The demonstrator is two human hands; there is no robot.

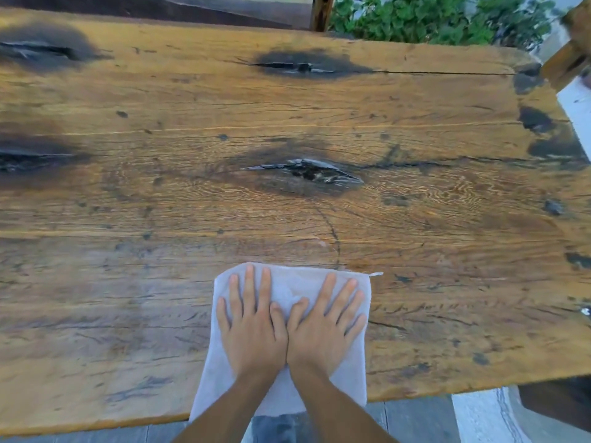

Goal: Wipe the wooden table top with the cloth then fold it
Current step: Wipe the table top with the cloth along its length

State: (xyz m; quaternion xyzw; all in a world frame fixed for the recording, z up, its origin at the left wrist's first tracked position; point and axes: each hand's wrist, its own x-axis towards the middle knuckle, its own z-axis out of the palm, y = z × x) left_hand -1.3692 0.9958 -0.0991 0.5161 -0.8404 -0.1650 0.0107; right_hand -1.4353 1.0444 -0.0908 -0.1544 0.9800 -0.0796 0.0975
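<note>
A pale grey-white cloth [350, 375] lies flat near the front edge of the wooden table top [287, 129], its lower end hanging slightly over the edge. My left hand [252, 324] and my right hand [324, 327] rest palm down on the cloth, side by side with thumbs touching and fingers spread. Neither hand grips the cloth; both lie flat on it.
The table top has dark knots and cracks [303, 174] across its middle and left side. Green plants [431, 17] and a wooden post [321, 11] stand beyond the far edge. Grey floor tiles [415, 420] show below the front edge.
</note>
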